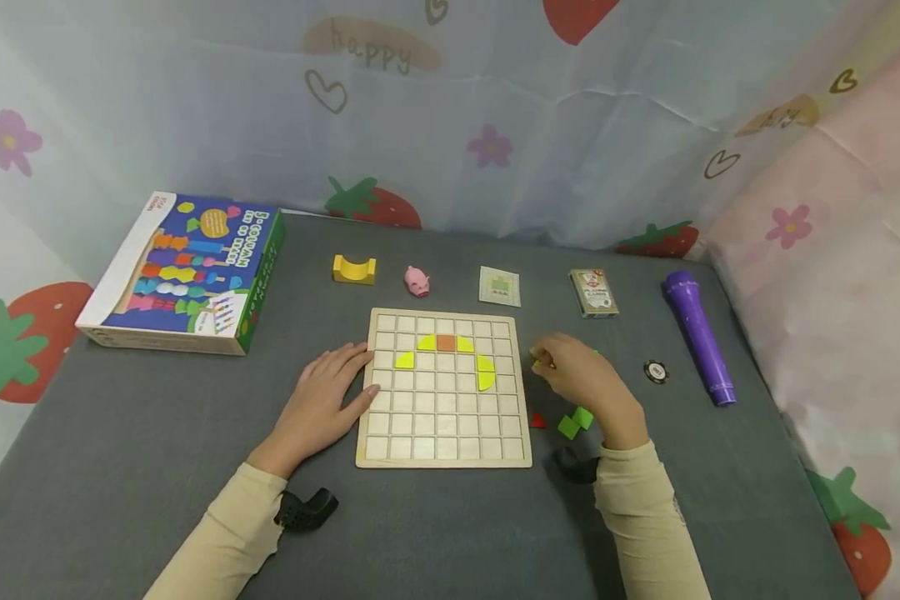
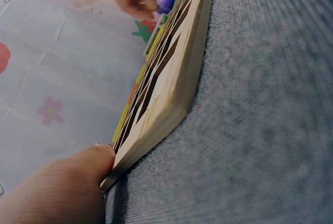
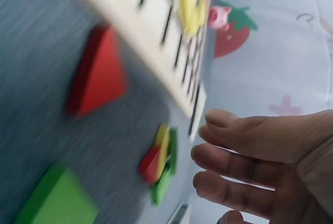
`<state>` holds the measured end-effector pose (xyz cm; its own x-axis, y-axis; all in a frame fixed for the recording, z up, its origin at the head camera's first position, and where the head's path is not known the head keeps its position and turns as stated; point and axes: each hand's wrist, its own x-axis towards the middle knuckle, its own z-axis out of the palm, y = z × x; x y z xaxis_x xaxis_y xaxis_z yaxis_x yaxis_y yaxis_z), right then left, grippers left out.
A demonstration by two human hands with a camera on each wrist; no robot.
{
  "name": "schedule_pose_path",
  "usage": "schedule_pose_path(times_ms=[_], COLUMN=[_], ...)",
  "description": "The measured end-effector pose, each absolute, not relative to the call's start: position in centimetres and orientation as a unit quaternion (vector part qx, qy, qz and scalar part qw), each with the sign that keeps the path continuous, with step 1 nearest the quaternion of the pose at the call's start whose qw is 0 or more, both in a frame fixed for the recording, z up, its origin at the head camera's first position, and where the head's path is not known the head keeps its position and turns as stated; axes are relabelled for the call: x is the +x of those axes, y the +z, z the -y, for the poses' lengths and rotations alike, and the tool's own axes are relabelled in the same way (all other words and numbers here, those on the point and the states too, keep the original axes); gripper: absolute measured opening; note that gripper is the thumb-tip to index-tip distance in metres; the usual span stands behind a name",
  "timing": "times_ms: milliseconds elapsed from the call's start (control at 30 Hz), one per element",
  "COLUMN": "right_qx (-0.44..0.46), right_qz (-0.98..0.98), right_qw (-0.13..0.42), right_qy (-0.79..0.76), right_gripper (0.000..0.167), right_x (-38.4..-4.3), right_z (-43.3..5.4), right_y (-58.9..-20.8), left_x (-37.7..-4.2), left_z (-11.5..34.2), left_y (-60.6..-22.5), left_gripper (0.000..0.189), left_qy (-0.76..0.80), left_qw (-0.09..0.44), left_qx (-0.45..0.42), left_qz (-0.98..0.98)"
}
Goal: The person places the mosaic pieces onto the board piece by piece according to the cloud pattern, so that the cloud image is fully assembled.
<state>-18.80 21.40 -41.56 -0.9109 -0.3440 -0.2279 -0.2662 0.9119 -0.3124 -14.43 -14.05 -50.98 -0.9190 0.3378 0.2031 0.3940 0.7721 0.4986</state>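
A wooden grid board (image 1: 424, 426) lies on the table with several yellow pieces (image 1: 486, 372) and one orange square (image 1: 446, 342) set in an arch. My left hand (image 1: 322, 402) rests at its left edge, fingers extended and thumb over the rim. Beyond the right edge, my right hand (image 1: 577, 371) hovers with loosely bent fingers. No piece shows between its thumb and fingers in the right wrist view. Close by lies a small cluster with a red piece (image 3: 151, 164), a yellow piece (image 3: 162, 143) and green pieces (image 3: 173, 151). A red triangle (image 3: 99, 73) and green blocks (image 1: 576, 422) are nearer me.
Along the back are a boxed toy set (image 1: 195, 267), a yellow arch block (image 1: 354, 270), a pink pig figure (image 1: 417, 282), a pattern card (image 1: 499, 287) and a playing-card box (image 1: 594, 293). To the right lie a round chip (image 1: 656, 372) and a purple flashlight (image 1: 699, 337).
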Motion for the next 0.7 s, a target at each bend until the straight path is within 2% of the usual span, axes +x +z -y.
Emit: schedule_pose_path(times_ms=[233, 467, 700], right_qx=[-0.124, -0.135, -0.140], right_qz=[-0.974, -0.972, -0.973], right_qw=[0.151, 0.146, 0.138], right_qy=[-0.117, -0.121, -0.121], right_gripper=[0.024, 0.028, 0.023], right_x=[-18.6, -18.9, -19.3], right_z=[-22.7, -22.7, -22.9], right_y=[-42.5, -42.9, -43.4], left_x=[-14.5, -14.5, -14.4], left_z=[14.2, 14.1, 14.0], left_y=[-51.0, -51.2, -51.3], left_gripper=[0.057, 0.057, 0.057], left_qy=[-0.277, -0.277, -0.273], left_qw=[0.047, 0.049, 0.049], left_qx=[-0.194, -0.193, -0.193], left_qz=[0.940, 0.940, 0.941])
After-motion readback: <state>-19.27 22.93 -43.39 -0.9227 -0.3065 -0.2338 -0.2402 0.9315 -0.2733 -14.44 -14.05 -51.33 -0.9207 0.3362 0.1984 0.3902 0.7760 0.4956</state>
